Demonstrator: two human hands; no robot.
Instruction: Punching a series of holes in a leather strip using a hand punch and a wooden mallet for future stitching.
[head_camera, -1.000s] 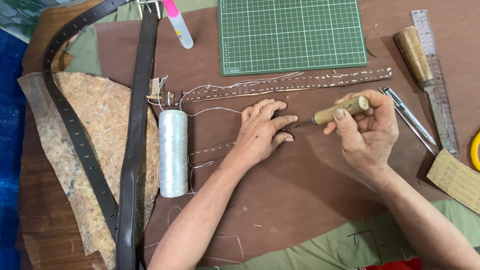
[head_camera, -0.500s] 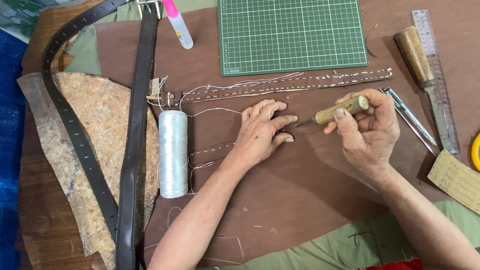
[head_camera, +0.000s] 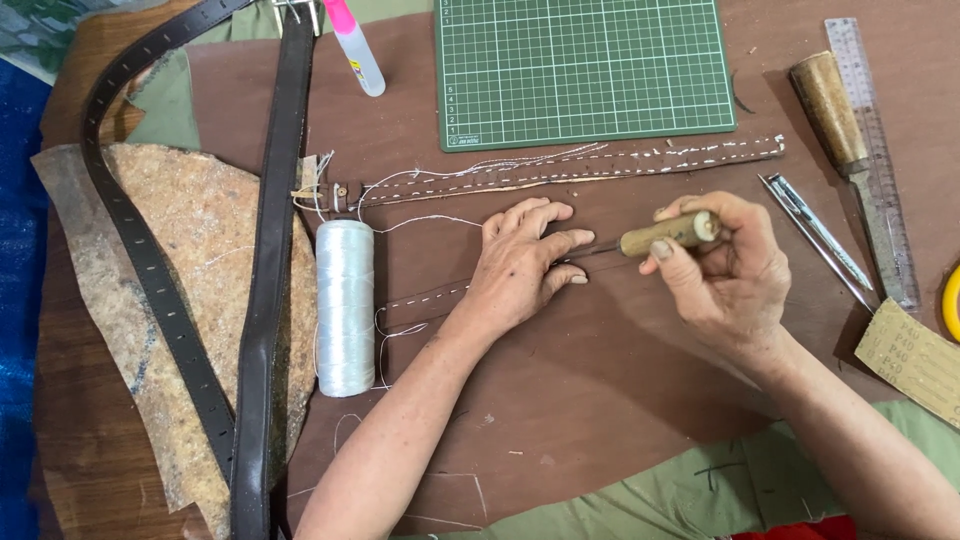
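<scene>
The left hand (head_camera: 522, 268) lies flat, fingers spread and released, pressing a brown leather strap (head_camera: 425, 298) down on the worktop (head_camera: 600, 420). The right hand (head_camera: 725, 270) has its fingers clenched around the wooden handle of an awl (head_camera: 660, 236), whose metal tip points left and meets the strap just beside the left fingertips. A spool (head_camera: 345, 305) of white thread lies left of the left wrist. A second stitched strap (head_camera: 600, 165) runs above both hands, below the green cutting mat (head_camera: 585, 65). A chisel (head_camera: 845, 140) and ruler (head_camera: 875, 150) lie to the right, a dark belt (head_camera: 270, 300) to the left.
</scene>
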